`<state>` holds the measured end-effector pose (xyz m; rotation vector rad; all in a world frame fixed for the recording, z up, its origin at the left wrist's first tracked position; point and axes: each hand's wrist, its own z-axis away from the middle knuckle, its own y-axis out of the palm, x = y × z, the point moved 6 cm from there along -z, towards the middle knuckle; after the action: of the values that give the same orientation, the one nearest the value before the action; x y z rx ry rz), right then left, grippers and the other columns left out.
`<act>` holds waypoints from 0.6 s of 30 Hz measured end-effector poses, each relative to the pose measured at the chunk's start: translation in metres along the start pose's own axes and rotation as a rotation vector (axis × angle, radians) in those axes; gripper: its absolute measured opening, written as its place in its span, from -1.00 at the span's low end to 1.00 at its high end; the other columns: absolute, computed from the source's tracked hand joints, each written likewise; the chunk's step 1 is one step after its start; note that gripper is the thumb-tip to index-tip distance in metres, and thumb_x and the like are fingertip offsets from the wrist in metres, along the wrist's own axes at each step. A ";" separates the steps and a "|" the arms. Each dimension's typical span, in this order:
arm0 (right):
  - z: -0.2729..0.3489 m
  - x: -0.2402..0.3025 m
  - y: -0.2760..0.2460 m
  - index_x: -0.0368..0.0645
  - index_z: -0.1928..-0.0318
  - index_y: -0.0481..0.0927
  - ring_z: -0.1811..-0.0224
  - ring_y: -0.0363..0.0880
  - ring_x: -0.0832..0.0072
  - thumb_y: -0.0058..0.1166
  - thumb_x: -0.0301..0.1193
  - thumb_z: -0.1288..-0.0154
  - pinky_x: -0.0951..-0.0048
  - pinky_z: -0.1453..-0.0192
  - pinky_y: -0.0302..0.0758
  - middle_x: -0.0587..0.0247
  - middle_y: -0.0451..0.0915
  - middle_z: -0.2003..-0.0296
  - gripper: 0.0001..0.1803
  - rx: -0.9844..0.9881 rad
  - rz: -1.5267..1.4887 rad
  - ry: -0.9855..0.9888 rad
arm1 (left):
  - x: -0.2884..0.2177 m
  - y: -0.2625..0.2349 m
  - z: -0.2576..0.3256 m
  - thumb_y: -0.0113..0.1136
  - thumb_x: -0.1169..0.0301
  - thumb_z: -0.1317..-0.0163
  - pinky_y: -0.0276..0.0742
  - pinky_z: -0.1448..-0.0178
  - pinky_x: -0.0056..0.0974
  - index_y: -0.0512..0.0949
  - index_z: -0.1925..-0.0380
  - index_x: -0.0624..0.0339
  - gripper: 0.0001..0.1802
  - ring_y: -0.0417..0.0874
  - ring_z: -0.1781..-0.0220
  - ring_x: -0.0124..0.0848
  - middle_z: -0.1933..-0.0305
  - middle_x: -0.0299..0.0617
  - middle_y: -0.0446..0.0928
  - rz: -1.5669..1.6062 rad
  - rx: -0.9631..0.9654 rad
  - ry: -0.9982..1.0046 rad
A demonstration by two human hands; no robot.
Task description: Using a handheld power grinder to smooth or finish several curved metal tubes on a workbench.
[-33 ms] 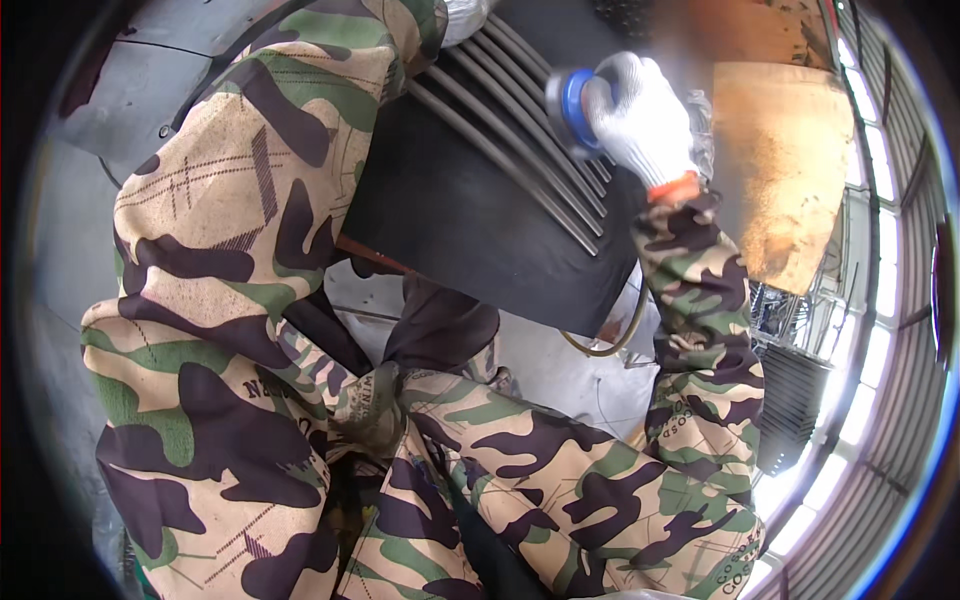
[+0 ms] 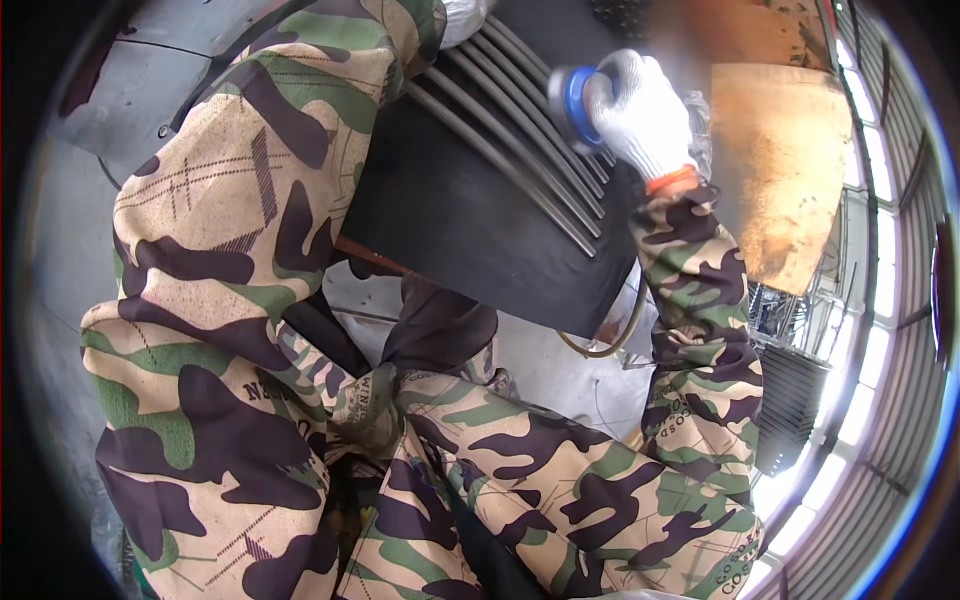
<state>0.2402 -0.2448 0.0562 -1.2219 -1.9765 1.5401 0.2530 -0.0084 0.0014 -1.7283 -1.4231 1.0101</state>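
Observation:
My right hand [image 2: 645, 115], in a white knit glove with an orange cuff, is closed round a blue-rimmed, roundish thing [image 2: 577, 105] with a pale face. Its kind is not clear. It is over or against the far-right side of several slim metal rods [image 2: 520, 168]. These lie side by side, slanting across a black mat [image 2: 470, 240]. At the top edge is my left hand [image 2: 462, 18], also gloved in white, by the far-left ends of the rods. Most of it is cut off and its fingers are hidden.
A worn, tan-orange board [image 2: 785, 175] stands right of my right hand. Below the mat's near corner hangs a yellowish hose [image 2: 600, 352]. A dark ribbed block [image 2: 795, 400] is farther right. My knees and camouflage trousers are close below the mat.
My right hand and the blue-rimmed thing have shifted very slightly. The nearest rod ends sit a hair farther left. My left hand looks the same.

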 end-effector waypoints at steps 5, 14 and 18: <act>0.017 0.049 -0.001 -0.03 0.13 0.63 0.18 0.66 0.00 0.17 -0.20 -0.28 0.01 0.03 0.64 0.03 0.63 0.21 -0.76 -0.017 -0.158 -0.145 | 0.001 -0.003 0.023 0.01 0.02 -0.46 0.08 -0.63 0.16 0.50 -0.34 0.24 -0.37 0.27 -0.58 0.13 -0.48 0.16 0.40 0.008 0.048 -0.029; 0.020 0.030 -0.001 -0.07 0.20 0.62 0.20 0.67 0.01 0.14 -0.23 -0.29 -0.01 0.10 0.64 0.01 0.61 0.26 -0.79 -0.021 -0.118 -0.067 | 0.003 0.011 0.022 0.05 0.04 -0.44 0.13 -0.60 0.20 0.51 -0.31 0.25 -0.38 0.29 -0.56 0.17 -0.45 0.19 0.41 -0.008 0.010 0.037; 0.024 0.045 0.017 -0.05 0.13 0.61 0.14 0.66 -0.02 0.15 -0.21 -0.30 -0.03 0.08 0.63 0.00 0.61 0.22 -0.76 0.036 -0.142 -0.097 | 0.017 0.010 0.049 0.06 0.07 -0.43 0.15 -0.59 0.24 0.50 -0.31 0.27 -0.40 0.31 -0.54 0.20 -0.42 0.21 0.42 -0.012 0.043 0.049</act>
<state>0.2039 -0.2228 0.0225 -0.9868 -2.0384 1.5833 0.2160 0.0079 -0.0328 -1.7002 -1.3701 0.9778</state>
